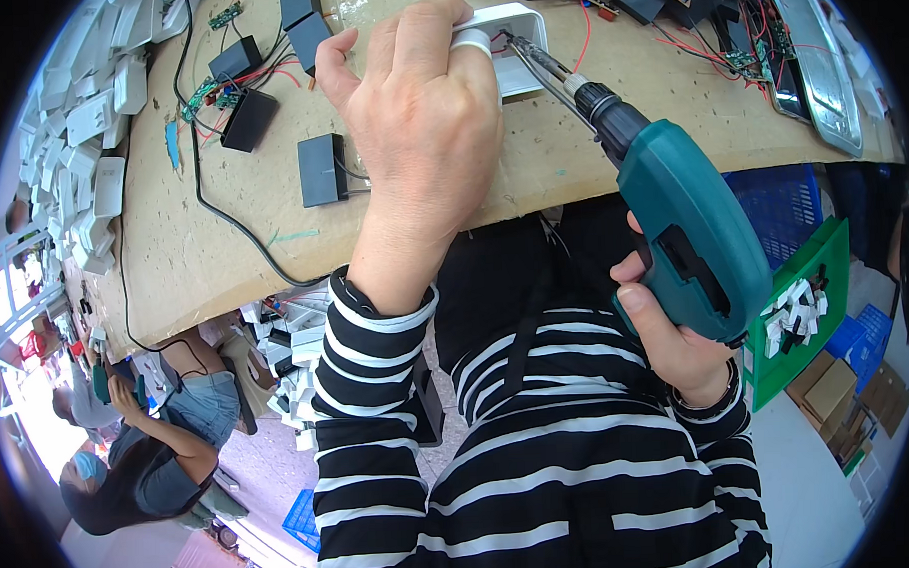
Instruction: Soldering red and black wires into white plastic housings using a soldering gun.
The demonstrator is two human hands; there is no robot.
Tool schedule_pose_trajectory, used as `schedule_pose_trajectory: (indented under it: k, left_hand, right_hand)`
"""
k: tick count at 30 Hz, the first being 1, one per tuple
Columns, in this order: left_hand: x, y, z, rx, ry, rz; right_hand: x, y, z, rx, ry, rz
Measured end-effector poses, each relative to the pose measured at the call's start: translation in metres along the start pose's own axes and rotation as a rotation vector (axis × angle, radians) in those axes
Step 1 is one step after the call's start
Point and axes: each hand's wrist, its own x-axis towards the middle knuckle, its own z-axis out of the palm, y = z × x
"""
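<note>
My left hand (pixel 424 120) is wrapped over a white plastic casing (pixel 525 73) near the bench edge, its fingers curled on the casing's near side and rim. In my right hand (pixel 667 342) is a green power drill (pixel 698 220), gripped by its handle. The drill's long thin bit (pixel 547 65) reaches into the open casing; what its tip touches is too small to tell. A red wire (pixel 578 44) lies beside the casing. Close to my left wrist sits a black box (pixel 320 170) with a thin lead.
More black boxes (pixel 251 121) and green circuit boards (pixel 203 92) lie at the left, past a black cable (pixel 195 163). White casings (pixel 93 116) pile up far left. Wired parts and a clear tray (pixel 834 110) are at right, above a green crate (pixel 836 271). Another person (pixel 149 425) sits left.
</note>
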Motion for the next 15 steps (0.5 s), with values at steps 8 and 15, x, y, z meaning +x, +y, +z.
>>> schedule_pose_trajectory:
  k: [8,15]
  left_hand:
    - [0.000,0.000,-0.002,-0.007,-0.017,0.001]
    - [-0.003,0.003,-0.005,-0.014,-0.016,-0.006]
  right_hand:
    - [-0.006,0.001,0.002,0.030,0.067,0.001]
    - [-0.008,-0.005,-0.008,0.010,-0.029,0.000]
